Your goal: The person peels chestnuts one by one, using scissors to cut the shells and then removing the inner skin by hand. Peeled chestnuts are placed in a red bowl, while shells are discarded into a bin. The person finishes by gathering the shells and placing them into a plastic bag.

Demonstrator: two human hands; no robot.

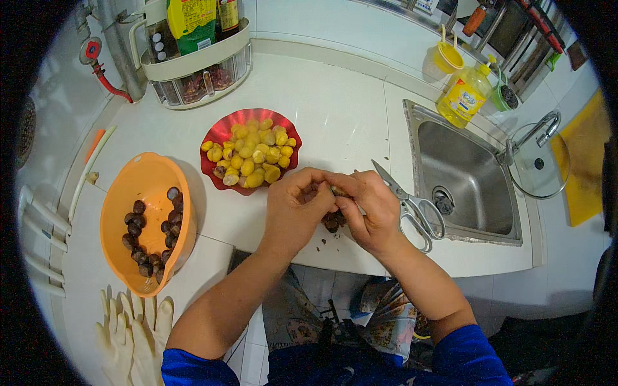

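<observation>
My left hand (295, 207) and my right hand (369, 207) meet over the counter, both pinching a small chestnut (339, 191) that my fingers mostly hide. Brown shell pieces (333, 223) lie on the counter just beneath them. Beyond my left hand stands a red fluted bowl (212, 124) heaped with peeled yellow chestnuts (247, 152). Farther left, an orange plastic basin (157, 186) holds several dark unpeeled chestnuts (137, 222). Metal scissors (408, 205) rest beside my right hand, their blades partly spread and pointing away from me.
A stainless steel sink (470, 178) is set into the counter at right, with a dish soap bottle (464, 96) behind it. A seasoning rack (198, 67) stands at the back left. Pale rubber gloves (133, 333) lie at the front left. A scallion (89, 169) lies along the left wall.
</observation>
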